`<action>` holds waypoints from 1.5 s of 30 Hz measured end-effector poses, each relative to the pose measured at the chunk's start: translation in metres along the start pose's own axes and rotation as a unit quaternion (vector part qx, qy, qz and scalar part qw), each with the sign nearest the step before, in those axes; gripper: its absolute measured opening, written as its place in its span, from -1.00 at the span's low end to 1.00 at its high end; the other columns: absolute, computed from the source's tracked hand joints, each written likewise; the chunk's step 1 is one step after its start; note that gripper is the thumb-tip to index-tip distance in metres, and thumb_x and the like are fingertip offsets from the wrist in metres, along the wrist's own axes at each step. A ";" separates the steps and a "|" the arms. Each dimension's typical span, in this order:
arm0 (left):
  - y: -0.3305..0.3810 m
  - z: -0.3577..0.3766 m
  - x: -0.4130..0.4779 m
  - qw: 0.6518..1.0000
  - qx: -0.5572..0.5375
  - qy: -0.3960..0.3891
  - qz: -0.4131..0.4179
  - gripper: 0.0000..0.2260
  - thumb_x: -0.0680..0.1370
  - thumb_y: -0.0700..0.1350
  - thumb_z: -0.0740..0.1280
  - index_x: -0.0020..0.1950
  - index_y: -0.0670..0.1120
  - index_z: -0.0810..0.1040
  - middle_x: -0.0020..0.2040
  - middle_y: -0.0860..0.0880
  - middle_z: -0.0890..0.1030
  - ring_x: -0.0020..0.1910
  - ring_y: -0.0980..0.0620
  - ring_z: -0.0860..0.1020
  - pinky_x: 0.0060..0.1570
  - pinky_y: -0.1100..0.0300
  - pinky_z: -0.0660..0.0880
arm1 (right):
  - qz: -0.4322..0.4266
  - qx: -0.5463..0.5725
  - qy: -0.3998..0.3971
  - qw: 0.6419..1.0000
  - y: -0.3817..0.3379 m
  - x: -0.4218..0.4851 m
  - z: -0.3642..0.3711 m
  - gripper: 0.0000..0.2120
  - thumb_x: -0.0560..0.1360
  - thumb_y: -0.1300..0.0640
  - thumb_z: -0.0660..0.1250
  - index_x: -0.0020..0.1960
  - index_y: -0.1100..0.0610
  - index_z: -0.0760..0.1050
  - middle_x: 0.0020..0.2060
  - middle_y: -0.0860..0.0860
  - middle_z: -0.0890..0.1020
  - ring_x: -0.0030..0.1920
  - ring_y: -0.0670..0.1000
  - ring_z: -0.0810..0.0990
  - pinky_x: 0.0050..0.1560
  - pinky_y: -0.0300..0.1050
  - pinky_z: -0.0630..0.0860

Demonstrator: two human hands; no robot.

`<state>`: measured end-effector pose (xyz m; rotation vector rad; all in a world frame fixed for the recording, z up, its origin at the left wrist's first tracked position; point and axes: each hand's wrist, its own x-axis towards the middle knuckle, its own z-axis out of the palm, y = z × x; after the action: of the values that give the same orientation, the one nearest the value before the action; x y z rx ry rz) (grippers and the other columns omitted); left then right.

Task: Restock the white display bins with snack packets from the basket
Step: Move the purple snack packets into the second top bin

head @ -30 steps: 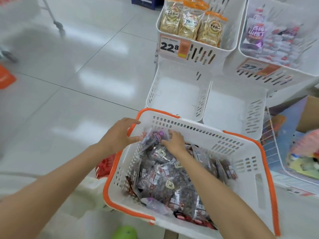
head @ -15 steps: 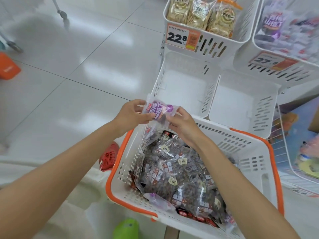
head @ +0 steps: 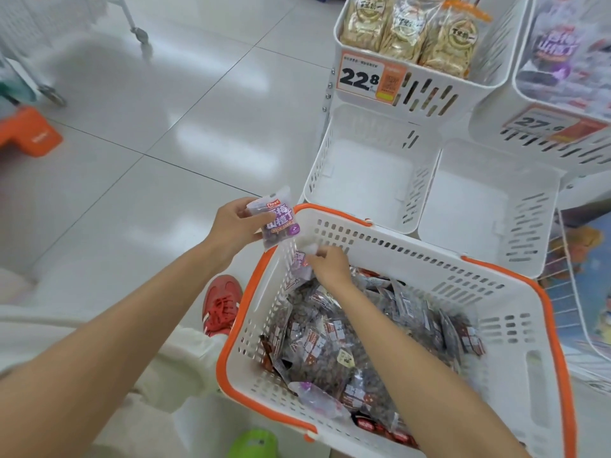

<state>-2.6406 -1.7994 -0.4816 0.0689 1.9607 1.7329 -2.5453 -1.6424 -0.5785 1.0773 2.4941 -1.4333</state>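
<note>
- Left grip clamped on a purple packet, just outside the far-left corner of the basket.
- Right grip pinches a second packet inside that corner.

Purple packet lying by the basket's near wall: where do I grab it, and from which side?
Probably pinch its flat left end, coming from above: the purple packet lies flat on top of the heap, uncovered, while the basket wall blocks a near-side approach.
</note>
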 end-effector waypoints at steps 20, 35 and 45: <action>0.045 0.158 -0.079 0.942 0.120 -0.289 0.120 -0.60 0.63 0.14 0.21 0.30 -0.13 0.31 0.07 -0.18 0.63 -0.13 -0.04 0.70 -0.09 0.05 0.65 | -0.213 0.069 0.109 0.969 -0.028 -0.105 -0.197 -0.78 0.57 0.21 0.35 0.20 0.12 0.60 0.16 0.03 0.43 0.13 -0.12 0.45 0.15 -0.39 0.40; 0.138 0.262 -0.044 0.941 0.117 -0.214 0.236 -0.55 0.66 0.20 0.04 0.15 -0.20 0.32 -0.03 -0.07 0.47 -0.07 0.00 0.52 -0.11 0.12 0.49 | -0.128 0.307 0.127 0.935 -0.047 -0.087 -0.274 -0.79 0.64 0.07 0.18 0.18 0.19 0.39 -0.08 0.00 0.56 -0.06 -0.06 0.55 0.02 -0.18 0.44; 0.234 0.333 0.036 0.883 0.133 -0.232 0.385 -0.68 0.67 0.09 0.15 0.27 -0.09 0.46 0.07 0.01 0.62 0.07 0.05 0.61 0.10 0.06 0.55 | -0.144 0.310 0.259 0.903 -0.098 -0.008 -0.390 -0.75 0.62 0.06 0.18 0.25 0.12 0.43 0.07 0.02 0.59 0.04 -0.04 0.56 -0.03 -0.15 0.47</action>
<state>-2.6053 -1.4400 -0.2900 1.3920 1.8812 1.6185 -2.4930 -1.3733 -0.2842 1.3693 2.6796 -2.4272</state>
